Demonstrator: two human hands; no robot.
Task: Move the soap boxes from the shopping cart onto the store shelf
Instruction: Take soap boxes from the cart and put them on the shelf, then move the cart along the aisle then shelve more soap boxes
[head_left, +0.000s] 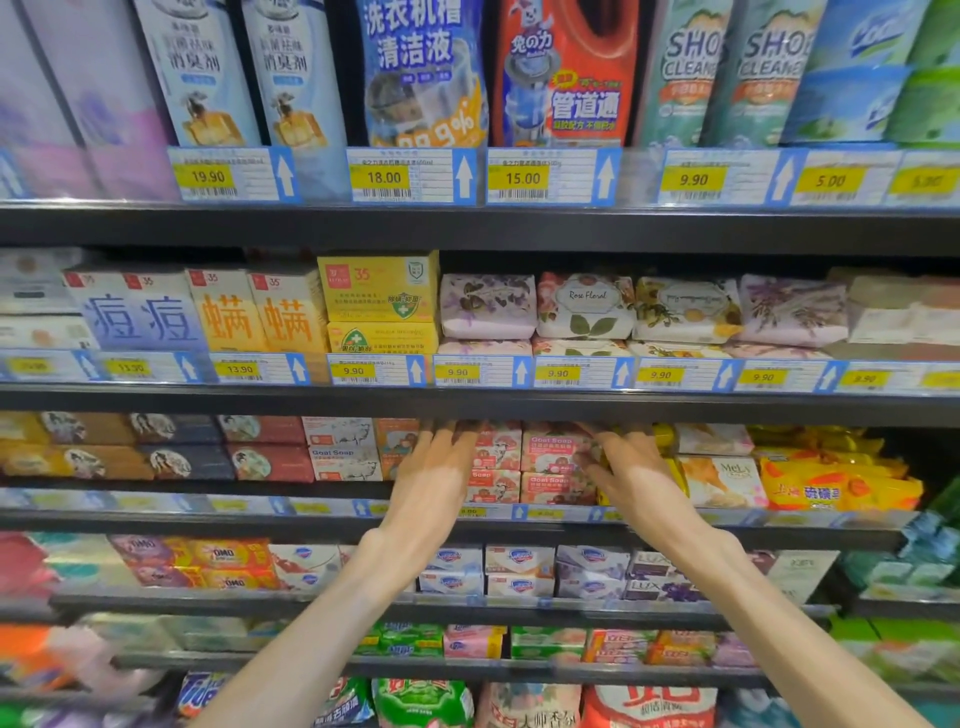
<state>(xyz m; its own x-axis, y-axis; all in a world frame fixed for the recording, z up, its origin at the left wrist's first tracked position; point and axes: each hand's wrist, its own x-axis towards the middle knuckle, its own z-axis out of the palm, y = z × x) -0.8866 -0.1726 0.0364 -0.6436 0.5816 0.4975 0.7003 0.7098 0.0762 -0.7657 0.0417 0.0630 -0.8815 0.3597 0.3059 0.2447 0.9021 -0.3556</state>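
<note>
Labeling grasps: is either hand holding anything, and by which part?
Left hand lies flat against the pink soap boxes, gripping nothing. Right hand: fingertips hidden behind boxes; cannot tell.

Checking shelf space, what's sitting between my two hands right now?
In the head view, stacked pink goat soap boxes fill the stretch between the left hand and right hand.

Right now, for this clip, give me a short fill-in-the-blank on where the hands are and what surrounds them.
1. Both hands reach into the shelf row holding pink ____ Soap boxes.
2. The left hand lies ____ of the right hand.
3. The yellow price tag under the yellow boxes reads ____.

Missing: Goat; left; 9.90
</note>
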